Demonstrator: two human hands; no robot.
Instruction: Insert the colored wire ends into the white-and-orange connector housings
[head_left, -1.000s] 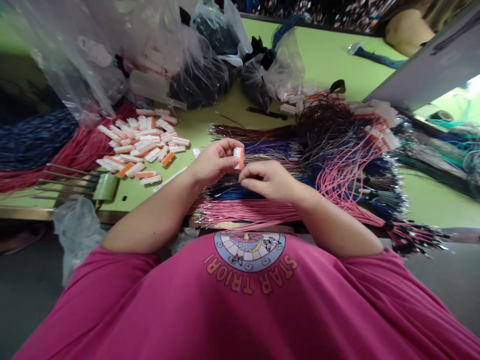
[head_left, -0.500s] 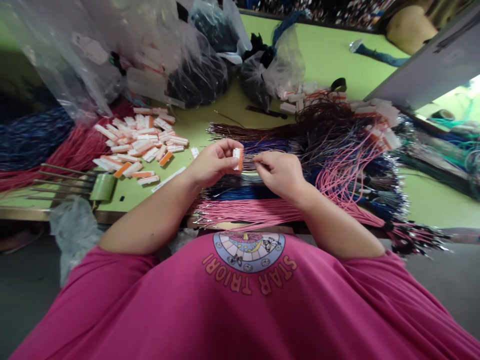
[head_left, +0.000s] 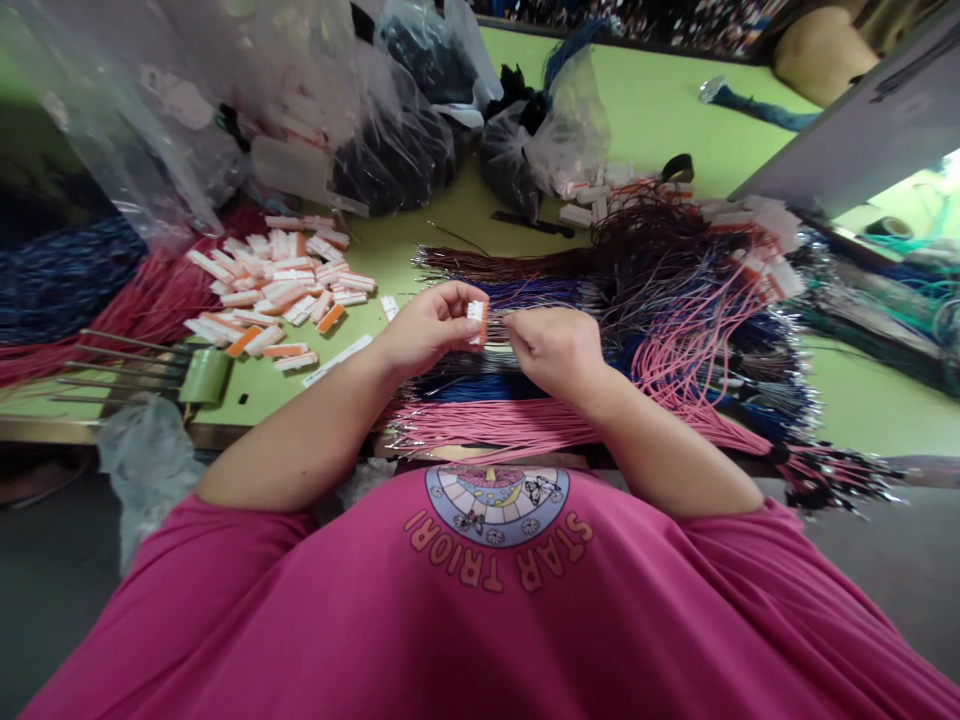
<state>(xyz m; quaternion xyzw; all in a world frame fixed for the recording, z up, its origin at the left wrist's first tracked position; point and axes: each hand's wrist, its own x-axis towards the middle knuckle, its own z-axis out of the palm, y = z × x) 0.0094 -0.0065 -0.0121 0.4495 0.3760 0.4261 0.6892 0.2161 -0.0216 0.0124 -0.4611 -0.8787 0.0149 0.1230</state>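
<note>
My left hand [head_left: 429, 328] pinches a small white and orange connector block [head_left: 476, 322] between thumb and fingers. Just right of it, my right hand [head_left: 559, 348] is closed with thumb and index finger pressed together, its fingertips pointing at the block across a small gap. Whatever is in that pinch is too small to make out. Under both hands lie bundled wires: brown ones [head_left: 510, 264] at the back, blue ones [head_left: 480, 386] nearer, and pink ones [head_left: 495, 422] along the front edge. Their metal-tipped ends face left.
A pile of white and orange connector blocks [head_left: 289, 280] spreads on the green table [head_left: 645, 85] to the left. Beside it stands a green cylinder with metal rods [head_left: 206, 375]. Plastic bags [head_left: 397, 140] stand at the back. A grey post [head_left: 832, 130] rises at the right.
My right hand has turned slightly, knuckles more to the front, and its fingertips are a little closer to the connector block. My left hand has barely moved and still holds the block.
</note>
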